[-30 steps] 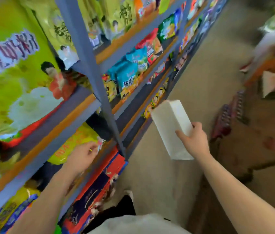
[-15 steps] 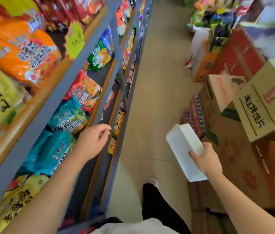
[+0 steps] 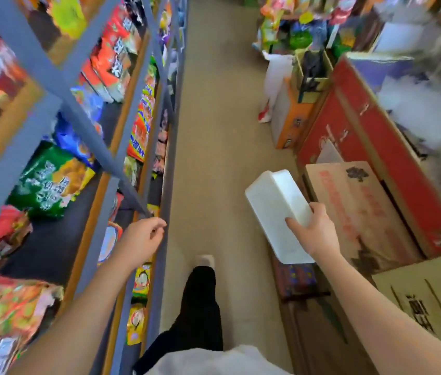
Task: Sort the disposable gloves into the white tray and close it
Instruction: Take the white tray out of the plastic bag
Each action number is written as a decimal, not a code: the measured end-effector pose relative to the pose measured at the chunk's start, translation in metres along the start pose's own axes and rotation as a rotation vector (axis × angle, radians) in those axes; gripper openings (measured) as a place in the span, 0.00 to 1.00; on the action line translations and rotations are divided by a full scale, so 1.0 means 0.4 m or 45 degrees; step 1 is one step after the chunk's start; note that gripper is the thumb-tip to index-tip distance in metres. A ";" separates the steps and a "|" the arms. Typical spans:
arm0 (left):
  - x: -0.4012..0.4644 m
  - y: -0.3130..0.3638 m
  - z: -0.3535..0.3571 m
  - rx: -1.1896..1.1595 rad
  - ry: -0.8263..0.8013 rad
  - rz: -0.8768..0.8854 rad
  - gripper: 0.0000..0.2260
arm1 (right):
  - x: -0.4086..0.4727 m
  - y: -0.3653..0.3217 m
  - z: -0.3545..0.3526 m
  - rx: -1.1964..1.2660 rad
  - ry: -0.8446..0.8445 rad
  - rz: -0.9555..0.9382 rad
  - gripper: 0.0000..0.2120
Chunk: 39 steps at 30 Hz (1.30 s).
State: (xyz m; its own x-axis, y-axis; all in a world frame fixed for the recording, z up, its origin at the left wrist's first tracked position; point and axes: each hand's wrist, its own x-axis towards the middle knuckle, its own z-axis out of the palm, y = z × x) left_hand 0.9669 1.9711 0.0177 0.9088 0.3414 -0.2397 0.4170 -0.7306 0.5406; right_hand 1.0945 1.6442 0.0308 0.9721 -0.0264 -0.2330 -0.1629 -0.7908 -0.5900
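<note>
Your fingers (image 3: 296,221) on the right hand (image 3: 319,234) curl round the near end of the tray (image 3: 276,207) — thumb on top, the rest wrapped beneath. You hold it out over the aisle floor (image 3: 214,131), tilted, just beside the cardboard boxes (image 3: 354,207) on your right. Whether it is lidded or open cannot be told from this angle.

The left hand (image 3: 143,239) has come off the lower shelf it was reaching into a second ago. It now hangs at the edge of the shelving (image 3: 159,158), fingertips drawn loosely together; whether they pinch anything cannot be told. No gloves are visible in it, in the tray or on the shelves, which carry snack packets (image 3: 51,180).

Your view has swung from the shelf face to look down the aisle — you are walking, one foot (image 3: 205,259) forward. Judgement: sorting has not begun; you are searching for the gloves or a place to work.
</note>
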 end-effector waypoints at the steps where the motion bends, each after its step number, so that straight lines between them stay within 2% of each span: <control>1: 0.078 0.005 -0.011 0.014 -0.031 -0.005 0.08 | 0.059 -0.031 0.000 0.016 0.022 -0.014 0.27; 4: 0.323 0.042 -0.053 0.064 -0.108 0.063 0.07 | 0.239 -0.121 -0.005 -0.005 0.091 -0.015 0.26; 8: 0.620 0.177 -0.134 0.144 -0.118 0.237 0.10 | 0.458 -0.196 -0.024 -0.049 0.146 0.095 0.23; 16: 1.137 0.493 -0.191 0.121 -0.111 0.551 0.09 | 0.838 -0.207 -0.092 -0.034 0.200 0.341 0.25; 22: 1.481 0.792 -0.119 0.087 -0.139 0.729 0.10 | 1.174 -0.201 -0.233 0.023 0.325 0.449 0.26; 28: 1.769 1.027 -0.026 0.250 -0.320 0.819 0.10 | 1.421 -0.215 -0.414 0.117 0.551 0.479 0.26; 35: 2.031 1.328 0.126 0.372 -0.534 1.007 0.12 | 1.630 -0.151 -0.564 0.280 0.814 0.603 0.25; 39: 2.140 1.547 0.223 0.308 -0.733 1.113 0.14 | 1.740 -0.119 -0.629 0.399 0.966 0.705 0.15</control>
State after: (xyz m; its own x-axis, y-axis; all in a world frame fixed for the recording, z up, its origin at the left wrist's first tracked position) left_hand 2.0037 1.7585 0.0752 0.7343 -0.6404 -0.2253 -0.4468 -0.7058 0.5498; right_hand 1.8211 1.5096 0.0915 0.5776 -0.8151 -0.0452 -0.5581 -0.3539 -0.7505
